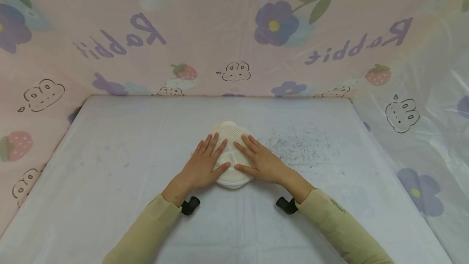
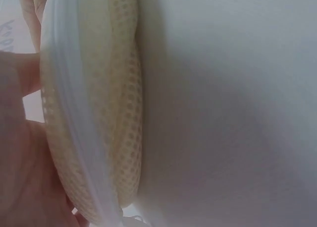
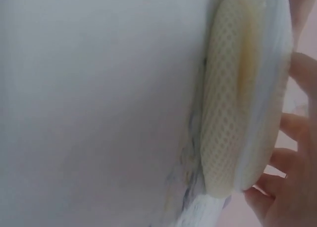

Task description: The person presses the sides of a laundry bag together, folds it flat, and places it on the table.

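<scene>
A rounded cream mesh laundry bag (image 1: 230,133) with a white zip band lies in the middle of the white table. My left hand (image 1: 203,164) rests on its left side with fingers spread and fairly straight. From the other side, my right hand (image 1: 266,164) lies on it the same way, the two thumbs pointing towards each other near its centre. The left wrist view gives the bag (image 2: 129,113) from the side, thick and padded, with the white band (image 2: 74,88) along it. Fingers of the right hand (image 3: 292,172) touch its upper face in the right wrist view.
The white-covered table (image 1: 139,133) carries dark scribble-like marks (image 1: 300,146) right of the bag. Patterned curtains (image 1: 205,23) with rabbits and flowers hang along its back and sides. A black device (image 1: 190,206) sits under the left wrist, another (image 1: 286,205) under the right.
</scene>
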Demonstrator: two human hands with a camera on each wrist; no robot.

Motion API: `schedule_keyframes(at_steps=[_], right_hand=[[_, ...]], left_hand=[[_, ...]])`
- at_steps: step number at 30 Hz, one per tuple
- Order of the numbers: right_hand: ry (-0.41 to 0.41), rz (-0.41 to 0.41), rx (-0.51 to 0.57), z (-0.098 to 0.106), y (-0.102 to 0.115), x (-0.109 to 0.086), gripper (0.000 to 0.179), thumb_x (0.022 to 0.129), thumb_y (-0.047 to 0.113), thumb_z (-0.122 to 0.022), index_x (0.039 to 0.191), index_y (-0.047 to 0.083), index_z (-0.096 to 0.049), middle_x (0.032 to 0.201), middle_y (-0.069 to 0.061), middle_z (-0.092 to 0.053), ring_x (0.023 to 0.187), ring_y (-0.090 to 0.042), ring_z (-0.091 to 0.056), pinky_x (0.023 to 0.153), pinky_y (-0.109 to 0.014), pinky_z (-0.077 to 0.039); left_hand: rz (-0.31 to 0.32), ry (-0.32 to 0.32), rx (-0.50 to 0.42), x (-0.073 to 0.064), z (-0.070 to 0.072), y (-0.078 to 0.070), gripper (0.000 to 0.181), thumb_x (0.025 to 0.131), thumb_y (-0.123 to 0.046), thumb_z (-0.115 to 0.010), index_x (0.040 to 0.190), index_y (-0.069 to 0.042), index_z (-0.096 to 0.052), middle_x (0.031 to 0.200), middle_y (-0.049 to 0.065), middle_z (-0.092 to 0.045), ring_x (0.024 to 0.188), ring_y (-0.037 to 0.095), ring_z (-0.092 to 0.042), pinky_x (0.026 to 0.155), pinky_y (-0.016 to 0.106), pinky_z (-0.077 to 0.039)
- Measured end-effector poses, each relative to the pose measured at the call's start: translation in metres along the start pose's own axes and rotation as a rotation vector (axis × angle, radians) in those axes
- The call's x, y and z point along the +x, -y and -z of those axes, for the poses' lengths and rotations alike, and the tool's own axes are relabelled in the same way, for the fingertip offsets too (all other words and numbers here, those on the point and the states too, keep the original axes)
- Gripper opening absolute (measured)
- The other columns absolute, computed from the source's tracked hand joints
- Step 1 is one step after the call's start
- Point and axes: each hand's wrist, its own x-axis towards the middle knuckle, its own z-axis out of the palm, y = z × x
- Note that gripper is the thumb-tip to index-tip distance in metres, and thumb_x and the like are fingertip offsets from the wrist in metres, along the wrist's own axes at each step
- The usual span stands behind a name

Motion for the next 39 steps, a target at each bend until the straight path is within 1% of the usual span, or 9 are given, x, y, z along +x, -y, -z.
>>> schedule_keyframes(at_steps=[2,10,15,19,24,27,31,36,39], right_hand=[[0.015,-0.013,0.001,0.0,0.001,0.0,0.072,0.097,0.051,-0.048,0.154,0.016,-0.021,0.16,-0.017,-0.01,0.147,-0.037,-0.008,0.114,-0.055,-0.023],[0.018,-0.013,-0.003,-0.003,0.003,0.0,0.072,0.097,0.048,-0.05,0.153,0.012,-0.024,0.159,-0.021,-0.011,0.146,-0.042,-0.009,0.114,-0.055,-0.024],[0.019,-0.012,-0.031,-0.007,0.001,-0.001,0.072,0.097,0.048,-0.049,0.153,0.012,-0.022,0.159,-0.021,-0.01,0.146,-0.041,-0.009,0.116,-0.053,-0.022],[0.013,-0.007,-0.031,-0.008,0.001,-0.001,0.071,0.097,0.048,-0.049,0.153,0.012,-0.023,0.159,-0.021,-0.01,0.146,-0.041,-0.008,0.116,-0.052,-0.02],[0.006,0.001,-0.021,-0.007,0.001,-0.002,0.071,0.097,0.047,-0.049,0.153,0.011,-0.024,0.159,-0.022,-0.012,0.146,-0.041,-0.009,0.117,-0.052,-0.019],[0.003,-0.005,-0.017,-0.006,0.002,-0.002,0.071,0.097,0.048,-0.049,0.153,0.013,-0.023,0.159,-0.02,-0.012,0.147,-0.039,-0.009,0.116,-0.052,-0.02],[-0.014,-0.017,-0.005,-0.005,0.003,-0.002,0.071,0.097,0.049,-0.049,0.153,0.015,-0.024,0.159,-0.019,-0.014,0.147,-0.037,-0.011,0.116,-0.053,-0.021],[-0.069,-0.001,0.02,-0.004,0.003,-0.003,0.068,0.097,0.046,-0.051,0.152,0.013,-0.029,0.157,-0.021,-0.021,0.145,-0.038,-0.018,0.113,-0.056,-0.025],[-0.127,0.022,0.031,-0.003,0.003,-0.003,0.065,0.096,0.042,-0.054,0.15,0.01,-0.034,0.154,-0.023,-0.026,0.143,-0.039,-0.023,0.111,-0.057,-0.027]], left_hand=[[0.004,0.015,-0.006,0.001,0.0,0.0,0.07,0.1,-0.049,-0.039,0.154,-0.011,-0.016,0.16,0.017,0.0,0.148,0.034,0.001,0.119,0.05,-0.003],[0.012,0.053,-0.009,0.002,-0.005,0.001,0.07,0.101,-0.049,-0.037,0.155,-0.012,-0.012,0.16,0.018,0.003,0.148,0.035,0.005,0.119,0.051,-0.001],[0.016,0.06,-0.011,0.003,-0.007,0.001,0.071,0.1,-0.049,-0.038,0.155,-0.012,-0.013,0.16,0.018,0.002,0.148,0.035,0.005,0.119,0.051,-0.001],[0.018,0.061,-0.019,0.003,-0.007,0.0,0.071,0.1,-0.05,-0.038,0.155,-0.012,-0.013,0.16,0.017,0.003,0.148,0.034,0.006,0.119,0.051,0.0],[0.01,0.037,-0.012,0.002,-0.008,0.001,0.071,0.1,-0.05,-0.038,0.154,-0.011,-0.015,0.16,0.018,0.001,0.148,0.035,0.004,0.119,0.051,-0.001],[0.002,0.013,0.003,0.002,-0.01,0.002,0.07,0.1,-0.05,-0.038,0.154,-0.011,-0.016,0.16,0.018,-0.002,0.148,0.034,0.002,0.119,0.051,-0.002],[-0.003,-0.018,0.01,0.001,-0.008,0.003,0.07,0.099,-0.05,-0.04,0.154,-0.011,-0.019,0.16,0.018,-0.006,0.148,0.034,-0.001,0.119,0.051,-0.004],[-0.005,-0.043,-0.01,0.001,-0.001,-0.001,0.069,0.098,-0.048,-0.044,0.152,-0.008,-0.026,0.159,0.021,-0.013,0.148,0.036,-0.007,0.119,0.052,-0.005],[-0.01,-0.084,-0.011,0.001,0.001,-0.003,0.066,0.099,-0.045,-0.045,0.149,-0.006,-0.032,0.157,0.022,-0.02,0.147,0.036,-0.013,0.119,0.051,-0.006]])
